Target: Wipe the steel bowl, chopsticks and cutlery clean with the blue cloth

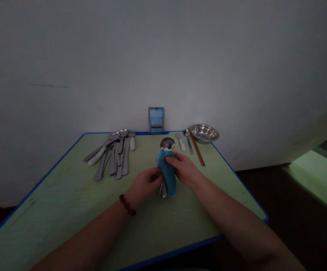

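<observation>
A shiny metal spoon (167,143) with a wide round bowl is held over the middle of the table, its bowl pointing away from me. My left hand (149,180) is closed round the spoon's handle, whose end shows below the fingers. A blue cloth (169,177) is wrapped about the upper handle, just under the bowl, and hangs down beside it. My right hand (183,168) pinches this cloth against the spoon, thumb on top. The cloth and fingers hide most of the handle.
Left of my hands lies a pile of metal cutlery (117,154). To the right are a white-handled fork (182,144), a small spoon (189,142), wooden chopsticks (197,150) and a steel bowl (204,134). A blurred-out screen (156,120) leans on the wall behind the table (76,195).
</observation>
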{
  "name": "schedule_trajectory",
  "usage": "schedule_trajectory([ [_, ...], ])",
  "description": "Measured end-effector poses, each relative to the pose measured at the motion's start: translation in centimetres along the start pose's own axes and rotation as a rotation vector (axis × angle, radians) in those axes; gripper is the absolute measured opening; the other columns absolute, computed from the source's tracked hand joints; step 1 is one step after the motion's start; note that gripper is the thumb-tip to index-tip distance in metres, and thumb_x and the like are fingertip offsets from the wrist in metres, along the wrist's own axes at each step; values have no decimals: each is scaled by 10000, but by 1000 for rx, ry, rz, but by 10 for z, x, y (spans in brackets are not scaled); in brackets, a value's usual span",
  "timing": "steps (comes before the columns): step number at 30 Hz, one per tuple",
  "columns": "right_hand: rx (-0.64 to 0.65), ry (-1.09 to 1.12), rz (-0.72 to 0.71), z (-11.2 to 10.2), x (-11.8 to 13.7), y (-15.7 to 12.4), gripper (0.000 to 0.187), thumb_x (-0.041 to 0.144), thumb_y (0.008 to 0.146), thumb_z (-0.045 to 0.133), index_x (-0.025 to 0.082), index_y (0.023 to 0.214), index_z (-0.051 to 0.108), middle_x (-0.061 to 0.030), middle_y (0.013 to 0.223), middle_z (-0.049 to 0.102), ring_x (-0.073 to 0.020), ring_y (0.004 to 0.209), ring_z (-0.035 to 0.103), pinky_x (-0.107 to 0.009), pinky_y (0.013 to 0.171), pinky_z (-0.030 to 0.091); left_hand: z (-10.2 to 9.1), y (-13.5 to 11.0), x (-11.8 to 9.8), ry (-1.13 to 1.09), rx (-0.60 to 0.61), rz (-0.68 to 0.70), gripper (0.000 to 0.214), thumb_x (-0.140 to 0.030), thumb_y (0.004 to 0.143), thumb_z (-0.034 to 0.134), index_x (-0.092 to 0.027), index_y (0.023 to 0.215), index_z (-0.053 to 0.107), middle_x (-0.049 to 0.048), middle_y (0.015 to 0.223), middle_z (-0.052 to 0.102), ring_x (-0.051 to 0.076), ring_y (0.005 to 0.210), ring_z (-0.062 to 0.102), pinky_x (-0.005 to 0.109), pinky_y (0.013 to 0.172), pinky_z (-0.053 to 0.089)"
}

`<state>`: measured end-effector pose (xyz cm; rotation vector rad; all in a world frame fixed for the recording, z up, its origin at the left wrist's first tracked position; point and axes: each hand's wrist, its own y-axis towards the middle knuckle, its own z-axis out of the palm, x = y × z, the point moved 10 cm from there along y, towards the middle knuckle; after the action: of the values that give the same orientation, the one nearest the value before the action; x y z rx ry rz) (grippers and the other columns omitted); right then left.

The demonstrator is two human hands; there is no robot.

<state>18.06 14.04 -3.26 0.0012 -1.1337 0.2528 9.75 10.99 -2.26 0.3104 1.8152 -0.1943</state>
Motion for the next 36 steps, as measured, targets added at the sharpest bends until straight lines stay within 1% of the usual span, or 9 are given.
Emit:
schedule_trajectory([
  [4, 23, 2, -6, 1, 1, 0, 267, 259, 549, 681, 189, 782, 570, 44, 662, 634, -105, 623, 575, -259, 675, 439, 1, -2, -1, -57, 5, -45, 158, -294, 662, 543, -183, 705, 647, 11, 663, 660, 192, 690, 592, 291, 672, 450],
  [9, 57, -7, 6, 0, -1, 1, 239, 303, 584, 664, 199, 774, 563, 54, 646, 620, -92, 582, 557, -224, 588, 421, 9, -2, 11, -285, 59, -132, 193, -319, 665, 569, -172, 770, 638, 7, 688, 650, 156, 657, 582, 295, 677, 459],
  [12, 77, 2, 17, -1, -2, 3, 242, 307, 592, 660, 200, 787, 563, 49, 670, 623, -85, 577, 552, -211, 561, 417, 12, -2, 18, -379, 70, -162, 187, -307, 654, 595, -173, 778, 639, 2, 682, 649, 132, 638, 581, 284, 686, 460],
  [16, 58, 4, 66, -4, -5, 3, 273, 302, 582, 666, 204, 810, 554, 46, 669, 619, -86, 538, 543, -224, 537, 426, 11, -2, 20, -454, 58, -179, 205, -299, 642, 615, -159, 790, 636, 10, 677, 645, 122, 629, 576, 274, 675, 463],
  [20, 19, 7, 103, -10, -5, 3, 274, 280, 565, 676, 200, 801, 562, 44, 652, 613, -95, 540, 543, -241, 550, 434, 10, -2, 18, -505, 50, -186, 211, -293, 641, 614, -142, 787, 628, 19, 674, 633, 121, 632, 565, 261, 650, 458],
  [24, -126, 79, 40, -29, 4, 8, 232, 284, 560, 674, 206, 751, 566, 52, 642, 601, -88, 565, 530, -219, 537, 419, 3, -1, 20, -484, -9, -195, 198, -299, 617, 625, -139, 733, 618, 6, 637, 598, 99, 583, 525, 236, 598, 436],
  [27, -182, 171, -31, -40, 13, 12, 227, 308, 560, 671, 224, 739, 560, 60, 663, 593, -92, 596, 527, -220, 528, 421, 3, -1, 23, -426, -12, -209, 208, -320, 603, 628, -141, 705, 603, -17, 607, 559, 81, 551, 486, 224, 572, 414],
  [30, -201, 230, -75, -45, 19, 12, 222, 331, 562, 669, 242, 727, 550, 72, 669, 585, -97, 600, 526, -233, 527, 427, 7, -2, 23, -361, 32, -207, 213, -331, 617, 612, -141, 712, 591, -30, 610, 537, 77, 554, 470, 221, 571, 400],
  [36, -150, 212, -113, -35, 22, 11, 218, 356, 602, 641, 259, 773, 549, 80, 657, 572, -78, 540, 506, -206, 487, 397, 14, -4, 14, -249, 96, -168, 190, -319, 635, 586, -140, 700, 579, -45, 588, 508, 72, 540, 437, 208, 543, 360],
])
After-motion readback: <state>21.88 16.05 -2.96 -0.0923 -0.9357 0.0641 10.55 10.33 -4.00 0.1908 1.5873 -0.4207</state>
